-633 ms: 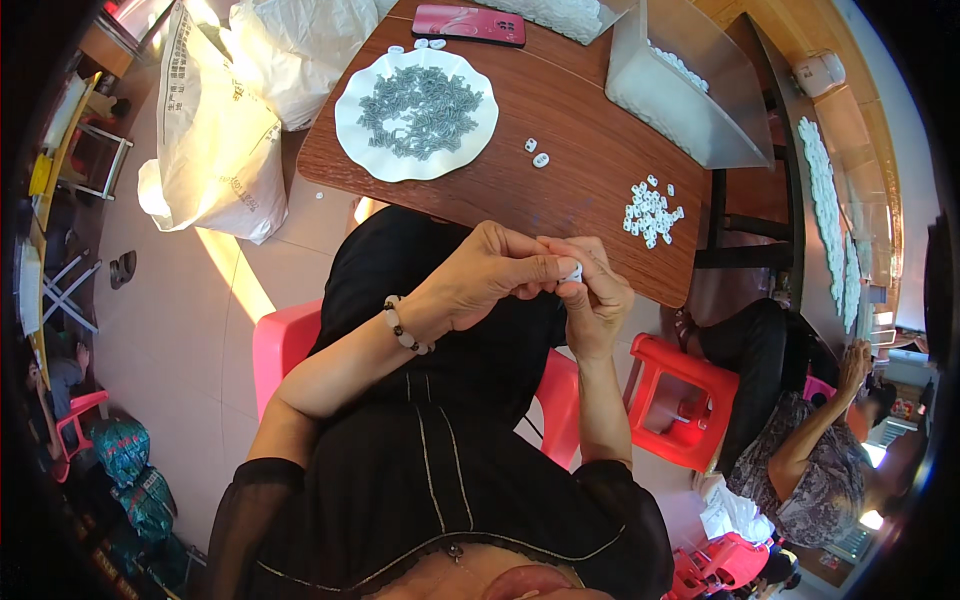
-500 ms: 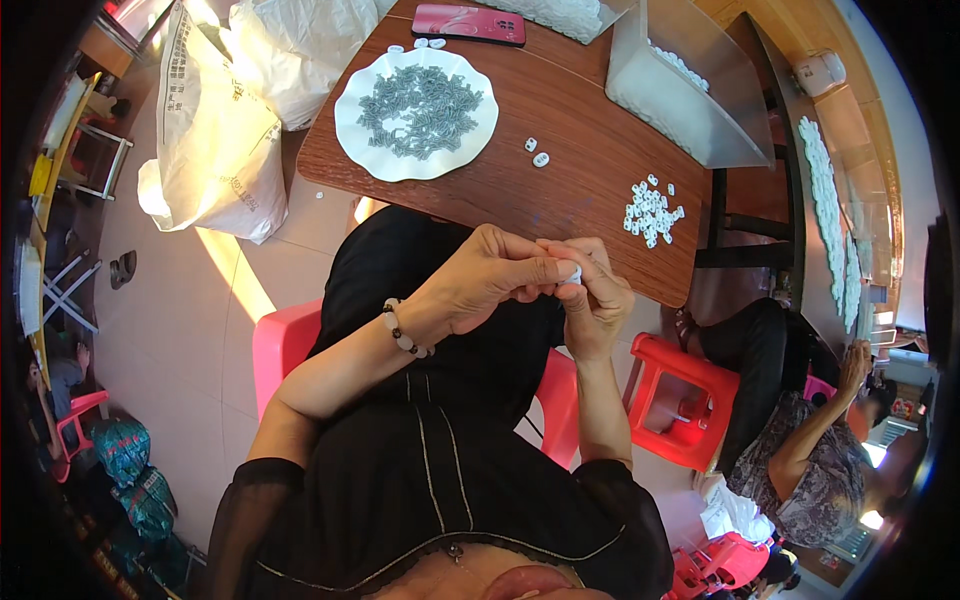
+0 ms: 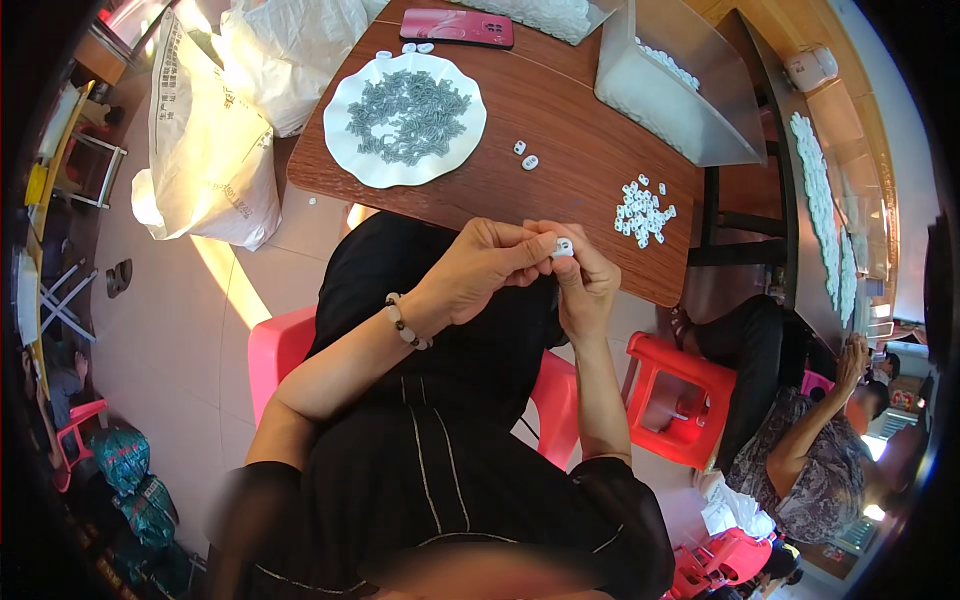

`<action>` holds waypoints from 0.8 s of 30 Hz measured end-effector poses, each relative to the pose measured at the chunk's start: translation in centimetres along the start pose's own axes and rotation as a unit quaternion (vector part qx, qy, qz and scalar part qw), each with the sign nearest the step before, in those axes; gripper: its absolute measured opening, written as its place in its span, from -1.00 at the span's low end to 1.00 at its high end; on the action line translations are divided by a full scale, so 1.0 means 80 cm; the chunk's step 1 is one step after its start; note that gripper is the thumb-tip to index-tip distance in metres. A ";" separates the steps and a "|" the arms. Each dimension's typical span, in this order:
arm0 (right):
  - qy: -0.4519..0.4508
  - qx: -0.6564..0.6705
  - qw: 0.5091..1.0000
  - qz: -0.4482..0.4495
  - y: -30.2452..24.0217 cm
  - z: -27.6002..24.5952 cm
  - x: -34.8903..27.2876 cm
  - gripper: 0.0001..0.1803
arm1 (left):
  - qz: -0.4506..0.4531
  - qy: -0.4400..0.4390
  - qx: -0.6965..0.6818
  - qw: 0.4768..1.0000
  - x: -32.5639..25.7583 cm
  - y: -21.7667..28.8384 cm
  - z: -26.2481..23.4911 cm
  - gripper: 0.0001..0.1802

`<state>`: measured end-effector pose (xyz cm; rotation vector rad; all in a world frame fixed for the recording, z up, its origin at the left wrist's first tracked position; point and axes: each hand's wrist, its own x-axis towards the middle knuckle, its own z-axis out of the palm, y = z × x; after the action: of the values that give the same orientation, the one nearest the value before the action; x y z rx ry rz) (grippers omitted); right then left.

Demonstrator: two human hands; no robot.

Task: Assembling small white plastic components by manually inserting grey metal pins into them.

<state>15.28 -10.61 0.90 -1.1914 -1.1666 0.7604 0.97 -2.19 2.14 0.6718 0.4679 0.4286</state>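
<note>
Above my lap, close to the table's front edge, my two hands meet at a small white plastic piece (image 3: 563,246) with dark holes in it. My right hand (image 3: 590,278) pinches it between thumb and fingers. The thumb and fingers of my left hand (image 3: 482,266) are pressed together against its left side; whatever else they pinch is hidden. A wavy-edged white plate (image 3: 338,145) on the table bears many small grey pieces (image 3: 420,140) that look like springs. To the right lies a loose pile of similar white pieces (image 3: 643,215). Two more white pieces (image 3: 529,162) lie between plate and pile.
A translucent bin (image 3: 650,105) of white pieces stands at the table's back right. A pink phone (image 3: 457,28) lies behind the plate. White sacks (image 3: 215,150) stand on the floor at left. A red stool (image 3: 680,400) and another person (image 3: 800,470) are at right.
My hands have shifted slightly up and left, and the white piece has turned so its holes show. The whole view has moved a little. The plate and the pile look the same.
</note>
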 end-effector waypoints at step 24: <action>-0.032 0.054 0.998 0.013 0.016 -0.011 0.000 -0.43 | 0.062 0.006 0.053 0.997 0.006 -0.018 -0.001 -0.76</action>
<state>16.26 -10.54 -0.30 -1.1014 -1.1491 0.8756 1.62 -2.94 0.99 0.8043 0.4652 0.5274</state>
